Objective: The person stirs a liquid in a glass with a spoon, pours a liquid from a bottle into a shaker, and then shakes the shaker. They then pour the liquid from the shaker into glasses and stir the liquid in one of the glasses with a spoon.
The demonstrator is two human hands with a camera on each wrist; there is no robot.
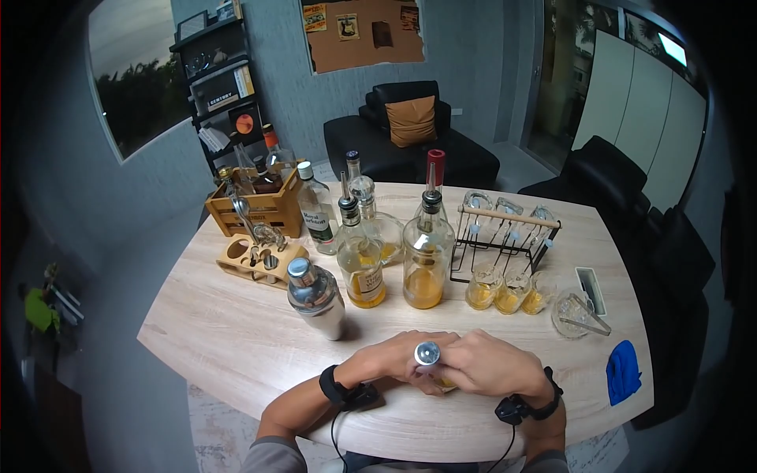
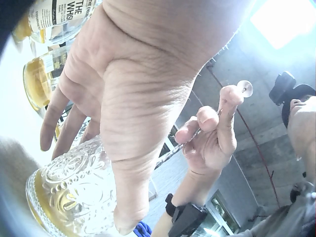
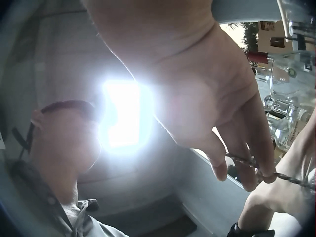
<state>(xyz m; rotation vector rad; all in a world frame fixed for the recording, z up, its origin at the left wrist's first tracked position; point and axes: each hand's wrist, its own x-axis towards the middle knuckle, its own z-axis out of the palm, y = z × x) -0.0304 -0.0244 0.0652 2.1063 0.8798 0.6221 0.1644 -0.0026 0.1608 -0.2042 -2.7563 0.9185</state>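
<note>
My left hand (image 1: 394, 359) (image 2: 133, 84) is around an embossed drinking glass (image 2: 79, 185) at the table's front, thumb on one side and fingers on the other. Amber liquid shows low in the glass. Above it, my right hand (image 1: 497, 363) (image 3: 212, 108) pinches the twisted stem of a bar spoon (image 3: 291, 179) between thumb and fingers. The spoon's round end (image 1: 426, 352) (image 2: 245, 89) points up past the fingers, and its stem slants down toward the glass. From the head view, both hands hide most of the glass; the spoon's lower end is hidden.
Left of the hands stands a cocktail shaker (image 1: 317, 299). Behind are pourer-topped bottles (image 1: 426, 268), a wooden bar-tool holder (image 1: 252, 260) and a bottle crate (image 1: 268, 209). Rightward are small amber-filled glasses (image 1: 511, 292), a glass rack (image 1: 505, 236), an ice bowl with tongs (image 1: 576, 315) and a blue cloth (image 1: 624, 374).
</note>
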